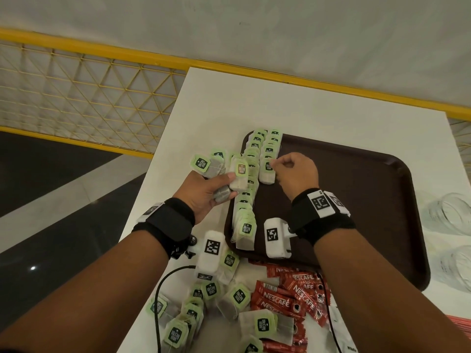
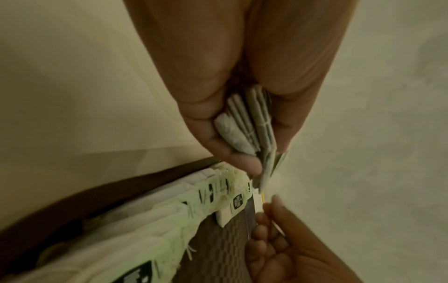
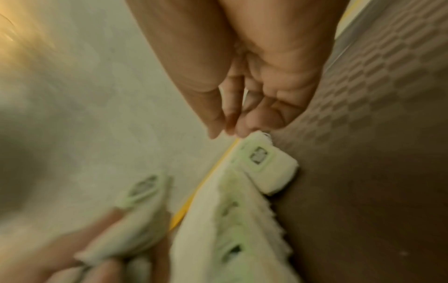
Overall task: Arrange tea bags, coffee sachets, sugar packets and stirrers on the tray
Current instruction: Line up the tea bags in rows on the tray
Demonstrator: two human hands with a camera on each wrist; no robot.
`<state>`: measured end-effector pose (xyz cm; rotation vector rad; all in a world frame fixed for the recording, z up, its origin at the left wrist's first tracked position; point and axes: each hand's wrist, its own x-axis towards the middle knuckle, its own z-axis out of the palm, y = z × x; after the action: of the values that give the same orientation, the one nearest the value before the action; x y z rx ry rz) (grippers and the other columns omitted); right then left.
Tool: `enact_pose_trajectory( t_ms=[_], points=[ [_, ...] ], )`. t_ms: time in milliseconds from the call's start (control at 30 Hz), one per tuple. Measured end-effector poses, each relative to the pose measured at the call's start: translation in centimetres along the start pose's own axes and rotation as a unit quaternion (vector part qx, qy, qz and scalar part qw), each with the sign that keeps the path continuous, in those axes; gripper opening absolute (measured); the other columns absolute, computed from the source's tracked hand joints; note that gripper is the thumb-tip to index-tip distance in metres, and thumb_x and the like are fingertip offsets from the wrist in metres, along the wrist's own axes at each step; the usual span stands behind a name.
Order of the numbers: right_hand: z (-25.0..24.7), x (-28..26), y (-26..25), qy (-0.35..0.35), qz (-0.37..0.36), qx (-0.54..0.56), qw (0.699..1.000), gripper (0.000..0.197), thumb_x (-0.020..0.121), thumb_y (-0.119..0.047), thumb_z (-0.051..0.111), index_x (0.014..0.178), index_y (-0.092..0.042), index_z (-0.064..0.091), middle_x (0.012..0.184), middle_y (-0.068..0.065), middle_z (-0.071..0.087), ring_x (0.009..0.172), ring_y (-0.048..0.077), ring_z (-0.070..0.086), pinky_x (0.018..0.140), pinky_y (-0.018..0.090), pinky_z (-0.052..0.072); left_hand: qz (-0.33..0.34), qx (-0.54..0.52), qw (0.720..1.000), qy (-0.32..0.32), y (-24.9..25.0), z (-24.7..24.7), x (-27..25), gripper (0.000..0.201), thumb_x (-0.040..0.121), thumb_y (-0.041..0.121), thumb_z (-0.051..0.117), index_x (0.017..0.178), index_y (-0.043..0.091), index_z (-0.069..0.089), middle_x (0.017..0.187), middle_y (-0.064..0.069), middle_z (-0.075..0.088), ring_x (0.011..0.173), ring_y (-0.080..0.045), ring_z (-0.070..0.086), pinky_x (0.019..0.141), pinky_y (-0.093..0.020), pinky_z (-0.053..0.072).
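The right hand (image 1: pixel 297 171) hovers over the left part of the brown tray (image 1: pixel 369 189), its fingertips (image 3: pixel 244 130) pinched on the top edge of one tea bag (image 1: pixel 266 171) that lies at the near end of a second, shorter row. The left hand (image 1: pixel 204 193) is held just off the tray's left rim, curled round a small stack of tea bags (image 1: pixel 229 179), thumb on top, so it serves as the feeder

The first row of tea bags (image 1: pixel 248 194) runs down the tray's left edge, overlapped like shingles with green tags up. To do this step well, I would lay the pinched bag so its tag faces up and its side sits snug against the first row, overlapping the bag beyond it by the same amount as its neighbours, then release without dragging the string

Keep the left hand's stack close and squared, so the next bag can be taken off the top singly; the strings look likely to snag

More loose tea bags (image 1: pixel 211 291) and red coffee sachets (image 1: pixel 293 299) wait on the white tabletop (image 1: pixel 254 105) near the body. Sugar packets and stirrers I cannot pick out
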<state>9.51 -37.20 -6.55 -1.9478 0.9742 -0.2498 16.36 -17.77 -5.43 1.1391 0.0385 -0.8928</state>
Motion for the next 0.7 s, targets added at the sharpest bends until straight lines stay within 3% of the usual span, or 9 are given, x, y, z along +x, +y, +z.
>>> enact_pose_trajectory(
  t_ms=[133,200,433,700],
  points=[
    [0.0,-2.7,-2.4,-0.189,0.02,0.114,0.975,0.022,0.083,-0.031,0.076,0.089,-0.011,0.069,0.089,0.012,0.071,0.072,0.014,0.063,0.061,0.022,0.053,0.003,0.009,1.0,-0.007,0.0,0.0,0.1,0.034,0.089,0.003,0.064,0.122,0.009,0.062,0.114,-0.012,0.072,0.098,-0.024,0.071,0.068,-0.028,0.059],
    [0.4,-3.3,-2.5,-0.216,0.033,0.135,0.966,0.023,0.083,-0.019,0.076,0.096,-0.004,0.066,0.088,0.015,0.069,0.072,0.013,0.063,0.056,0.018,0.05,0.001,0.018,1.0,-0.013,-0.2,0.2,0.1,0.038,0.089,0.004,0.064,0.127,0.006,0.059,0.117,-0.013,0.07,0.101,-0.026,0.07,0.072,-0.029,0.059],
    [0.0,-3.1,-0.8,-0.172,0.063,0.192,0.964,0.008,0.086,-0.008,0.071,0.09,-0.008,0.064,0.079,0.008,0.067,0.065,0.013,0.061,0.057,0.021,0.049,0.004,0.01,1.0,-0.01,-0.2,0.1,0.1,0.04,0.09,0.005,0.063,0.129,0.005,0.057,0.114,-0.009,0.072,0.095,-0.02,0.072,0.072,-0.029,0.06],
    [-1.2,-1.1,1.7,-0.107,0.09,0.074,0.987,0.01,0.089,-0.013,0.068,0.098,-0.009,0.064,0.077,0.004,0.066,0.061,0.009,0.058,0.055,0.021,0.048,-0.005,-0.007,1.0,0.006,-0.1,-0.3,-0.1,0.04,0.09,0.002,0.062,0.13,0.007,0.056,0.116,-0.01,0.071,0.1,-0.023,0.071,0.069,-0.028,0.058]
  ],
)
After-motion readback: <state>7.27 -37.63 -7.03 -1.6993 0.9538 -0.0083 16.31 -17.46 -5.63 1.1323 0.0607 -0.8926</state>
